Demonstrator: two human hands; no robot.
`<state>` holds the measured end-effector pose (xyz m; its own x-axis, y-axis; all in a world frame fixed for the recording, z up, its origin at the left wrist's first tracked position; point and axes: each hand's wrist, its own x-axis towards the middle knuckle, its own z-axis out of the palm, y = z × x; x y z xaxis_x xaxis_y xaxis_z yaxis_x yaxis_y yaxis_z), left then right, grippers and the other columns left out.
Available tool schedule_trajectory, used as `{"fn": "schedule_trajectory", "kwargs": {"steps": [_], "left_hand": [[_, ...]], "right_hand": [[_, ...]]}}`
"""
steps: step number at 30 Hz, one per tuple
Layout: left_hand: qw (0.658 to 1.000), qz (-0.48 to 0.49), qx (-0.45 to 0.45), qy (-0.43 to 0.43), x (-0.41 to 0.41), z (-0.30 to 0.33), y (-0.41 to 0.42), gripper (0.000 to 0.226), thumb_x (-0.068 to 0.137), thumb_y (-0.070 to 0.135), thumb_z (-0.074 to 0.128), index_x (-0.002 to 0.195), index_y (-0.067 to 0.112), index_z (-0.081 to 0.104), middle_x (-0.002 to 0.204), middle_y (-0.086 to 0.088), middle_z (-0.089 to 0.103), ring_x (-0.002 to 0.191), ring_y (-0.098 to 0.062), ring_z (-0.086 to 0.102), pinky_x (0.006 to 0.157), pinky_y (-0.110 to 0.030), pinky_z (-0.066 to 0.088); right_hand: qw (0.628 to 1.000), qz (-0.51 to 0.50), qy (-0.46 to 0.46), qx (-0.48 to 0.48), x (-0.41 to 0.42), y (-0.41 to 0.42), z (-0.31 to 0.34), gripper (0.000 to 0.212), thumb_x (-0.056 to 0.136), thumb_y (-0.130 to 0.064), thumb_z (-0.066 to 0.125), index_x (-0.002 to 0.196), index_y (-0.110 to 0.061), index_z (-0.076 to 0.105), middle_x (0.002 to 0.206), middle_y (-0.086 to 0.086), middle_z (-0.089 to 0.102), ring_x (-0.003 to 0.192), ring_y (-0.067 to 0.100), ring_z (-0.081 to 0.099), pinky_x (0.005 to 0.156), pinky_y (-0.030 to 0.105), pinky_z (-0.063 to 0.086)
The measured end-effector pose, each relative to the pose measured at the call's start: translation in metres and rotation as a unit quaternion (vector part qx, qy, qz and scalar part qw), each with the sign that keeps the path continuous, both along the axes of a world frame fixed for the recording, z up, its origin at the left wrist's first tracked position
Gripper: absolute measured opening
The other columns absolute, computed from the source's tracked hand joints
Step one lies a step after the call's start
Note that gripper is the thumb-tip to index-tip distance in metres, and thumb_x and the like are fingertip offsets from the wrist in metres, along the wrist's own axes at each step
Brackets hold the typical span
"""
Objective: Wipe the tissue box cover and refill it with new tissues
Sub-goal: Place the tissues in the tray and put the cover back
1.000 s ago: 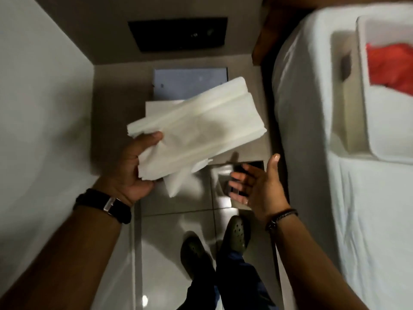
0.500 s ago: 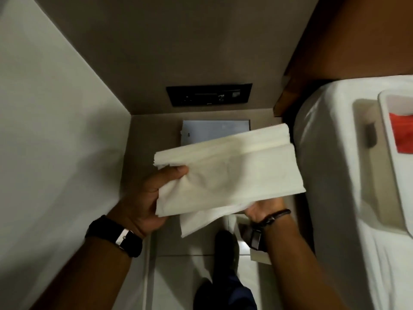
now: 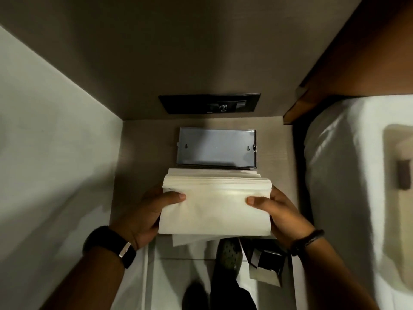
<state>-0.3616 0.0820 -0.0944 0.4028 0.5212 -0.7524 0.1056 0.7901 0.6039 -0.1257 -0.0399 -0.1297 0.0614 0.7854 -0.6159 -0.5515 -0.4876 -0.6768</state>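
A thick stack of white folded tissues [image 3: 215,202] is held level over the near edge of a small bedside table [image 3: 143,153]. My left hand [image 3: 145,215] grips its left end, thumb on top. My right hand [image 3: 281,211] grips its right end the same way. Just behind the stack lies a grey metal tissue box tray [image 3: 215,148], open side up and empty, with two keyhole slots in its base. A dark, shiny box-shaped piece [image 3: 267,261] rests low on the floor by my right wrist; whether it is the cover I cannot tell.
A black switch panel [image 3: 210,105] is on the wall behind the table. A white wall closes the left side. A bed with white linen [image 3: 348,175] and a brown headboard [image 3: 357,63] stands on the right. My shoes [image 3: 228,258] are on the tiled floor.
The right hand came up from below and took the stack's right end. The tilted stack turned level and square to the tray. My view tipped upward toward the wall.
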Motion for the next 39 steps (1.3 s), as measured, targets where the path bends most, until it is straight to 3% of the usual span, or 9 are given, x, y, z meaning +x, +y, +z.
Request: {"fn": "schedule_trajectory", "kwargs": {"steps": [3,6,11,14,17,23,29,33,39], "left_hand": [[0.999,0.002,-0.014,0.046,-0.002,-0.016,-0.004,0.032,0.064,0.018,0.072,0.095,0.025,0.077,0.104,-0.008,0.075,0.094,-0.023,0.071,0.073,-0.035,0.059],[0.993,-0.032,-0.054,0.099,-0.008,-0.027,-0.015,0.05,0.059,0.022,0.083,0.108,0.026,0.07,0.106,-0.007,0.075,0.103,-0.029,0.067,0.083,-0.045,0.055],[0.988,-0.033,-0.085,0.122,-0.024,-0.036,-0.042,0.031,0.074,0.023,0.076,0.102,0.035,0.072,0.092,0.007,0.077,0.086,-0.018,0.071,0.059,-0.03,0.056],[0.99,-0.031,-0.072,0.121,-0.028,-0.037,-0.047,0.032,0.066,0.028,0.075,0.097,0.037,0.073,0.095,0.006,0.076,0.087,-0.016,0.071,0.06,-0.03,0.057],[0.989,-0.02,-0.054,0.132,-0.02,-0.046,-0.031,0.022,0.083,0.022,0.07,0.104,0.027,0.07,0.101,-0.004,0.075,0.094,-0.026,0.07,0.067,-0.037,0.056],[0.991,-0.019,0.011,0.129,0.019,-0.055,0.03,0.006,0.087,0.024,0.064,0.093,0.025,0.066,0.08,0.005,0.075,0.073,-0.014,0.071,0.063,-0.032,0.055],[0.991,-0.001,0.042,0.127,0.062,-0.067,0.093,0.009,0.092,0.024,0.058,0.099,0.024,0.064,0.098,-0.002,0.068,0.089,-0.023,0.065,0.08,-0.044,0.055],[0.981,-0.028,0.074,0.177,0.08,-0.085,0.119,0.02,0.093,0.027,0.058,0.112,0.021,0.061,0.118,-0.006,0.065,0.107,-0.027,0.063,0.094,-0.052,0.051],[0.966,-0.066,0.128,0.214,0.101,-0.101,0.139,0.029,0.097,0.027,0.052,0.124,0.017,0.054,0.117,-0.004,0.06,0.11,-0.026,0.059,0.089,-0.044,0.052]], "right_hand": [[0.997,0.005,-0.066,-0.03,-0.004,-0.002,-0.007,0.033,0.075,-0.015,0.071,0.104,-0.031,0.071,0.109,0.004,0.074,0.098,0.023,0.071,0.076,0.035,0.058],[0.994,0.009,-0.081,-0.067,-0.007,-0.01,-0.011,0.027,0.082,-0.008,0.07,0.105,-0.023,0.071,0.106,0.009,0.074,0.095,0.028,0.071,0.08,0.044,0.058],[0.99,0.009,-0.067,-0.121,-0.022,-0.031,-0.011,0.026,0.08,-0.006,0.071,0.105,-0.012,0.069,0.096,0.013,0.075,0.083,0.031,0.072,0.059,0.032,0.057],[0.989,-0.013,-0.071,-0.132,-0.03,-0.039,-0.015,0.019,0.08,-0.009,0.072,0.097,-0.018,0.073,0.091,0.01,0.076,0.076,0.026,0.073,0.054,0.028,0.055],[0.986,-0.047,-0.092,-0.127,-0.031,-0.032,-0.022,0.02,0.076,-0.014,0.075,0.096,-0.016,0.074,0.093,0.009,0.077,0.081,0.026,0.074,0.06,0.031,0.057],[0.981,-0.1,-0.15,-0.079,-0.004,0.026,-0.037,0.019,0.08,-0.015,0.074,0.098,-0.015,0.075,0.1,0.004,0.076,0.094,0.022,0.073,0.084,0.037,0.057],[0.967,-0.141,-0.199,-0.071,0.022,0.103,-0.057,0.011,0.08,-0.013,0.076,0.091,-0.013,0.074,0.093,0.006,0.077,0.089,0.023,0.073,0.079,0.033,0.058],[0.956,-0.13,-0.255,-0.07,0.032,0.133,-0.079,0.015,0.082,-0.015,0.075,0.095,-0.01,0.073,0.089,0.0,0.075,0.075,0.01,0.072,0.073,0.026,0.056],[0.925,-0.11,-0.35,-0.095,0.037,0.151,-0.099,0.025,0.086,-0.023,0.07,0.108,-0.012,0.069,0.098,0.0,0.072,0.087,0.015,0.067,0.08,0.03,0.057]]}}
